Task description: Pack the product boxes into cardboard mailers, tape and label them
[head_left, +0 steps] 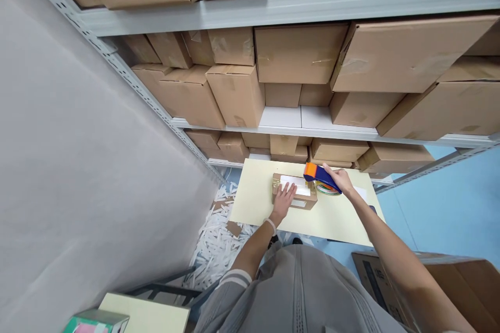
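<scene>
A small cardboard box (305, 201) with white labels on its top and front side lies on the pale yellow table (253, 182). My left hand (284, 199) rests on the left part of its top with the fingers spread. Just to the right of the box, my right hand (340, 179) is wrapped round a blue and orange tape dispenser (326, 176). Its orange end is by the box's upper right corner, and the tape roll (328, 189) shows beneath it. Whether tape runs from it onto the box I cannot tell.
Grey metal shelving (344, 2) full of cardboard boxes rises behind the table. White paper strips (219, 247) litter the floor at left. An open large carton (453, 286) stands at lower right. A green and pink box (96, 321) sits on another surface at lower left.
</scene>
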Tool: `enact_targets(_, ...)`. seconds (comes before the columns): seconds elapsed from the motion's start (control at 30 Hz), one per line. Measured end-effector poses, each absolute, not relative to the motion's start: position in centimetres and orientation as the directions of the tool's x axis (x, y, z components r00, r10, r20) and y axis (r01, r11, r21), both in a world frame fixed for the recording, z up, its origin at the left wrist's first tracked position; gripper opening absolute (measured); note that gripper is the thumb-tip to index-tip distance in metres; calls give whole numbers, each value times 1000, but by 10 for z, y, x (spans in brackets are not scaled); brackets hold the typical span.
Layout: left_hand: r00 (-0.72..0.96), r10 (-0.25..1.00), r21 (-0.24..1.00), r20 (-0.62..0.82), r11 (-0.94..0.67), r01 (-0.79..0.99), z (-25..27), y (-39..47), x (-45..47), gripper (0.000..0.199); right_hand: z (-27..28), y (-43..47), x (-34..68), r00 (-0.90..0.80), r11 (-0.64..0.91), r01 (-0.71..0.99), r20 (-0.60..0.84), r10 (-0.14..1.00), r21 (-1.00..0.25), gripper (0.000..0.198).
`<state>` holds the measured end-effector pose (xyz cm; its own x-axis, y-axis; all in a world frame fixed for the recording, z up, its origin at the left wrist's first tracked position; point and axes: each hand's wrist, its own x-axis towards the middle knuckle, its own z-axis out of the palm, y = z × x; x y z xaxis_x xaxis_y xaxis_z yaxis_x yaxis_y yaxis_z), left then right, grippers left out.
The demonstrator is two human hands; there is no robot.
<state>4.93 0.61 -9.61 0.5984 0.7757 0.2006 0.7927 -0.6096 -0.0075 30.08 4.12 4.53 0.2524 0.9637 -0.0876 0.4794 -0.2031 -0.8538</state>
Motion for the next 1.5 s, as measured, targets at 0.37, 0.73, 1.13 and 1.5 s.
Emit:
enact_targets(0.37,513,856,627,59,-432,648,-70,-7,44,54,-13,47,271,240,-314,703,-203,949,-638,62)
enact_targets(0.73,267,869,869,-417,467,-162,-44,35,51,32,-25,50,272,182,-284,743,-226,957,-606,58)
enact_targets(1.13,333,731,684,-595,679,-267,-50,41,56,14,-28,45,272,138,-236,760,-206,969,-605,60)
enact_targets(1.5,358,744,699,-565,662,-271,-50,32,58,22,-25,39,274,98,-200,755,-194,976,-624,63)
